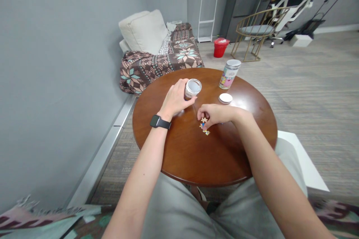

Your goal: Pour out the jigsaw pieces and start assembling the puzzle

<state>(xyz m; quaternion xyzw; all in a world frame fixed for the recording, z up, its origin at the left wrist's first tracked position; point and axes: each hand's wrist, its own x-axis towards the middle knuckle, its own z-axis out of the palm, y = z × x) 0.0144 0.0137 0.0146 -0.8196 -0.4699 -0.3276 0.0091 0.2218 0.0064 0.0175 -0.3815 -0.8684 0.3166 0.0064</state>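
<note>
My left hand is wrapped around the side of an open can with a clear rim, which stands tilted slightly on the round wooden table. Lower and to the right, my right hand has its fingers curled down over a few small jigsaw puzzle pieces, thumb and fingertips closing on them at the tabletop. Some pieces are partly hidden under that hand. Just beyond it lies a round white lid. A second can, lidded and colourfully printed, stands upright near the far right edge.
A daybed with a patterned cover and a white cushion stands beyond the table, along the grey wall. Farther back are a red bin, a gold-framed chair, and a person by a white office chair.
</note>
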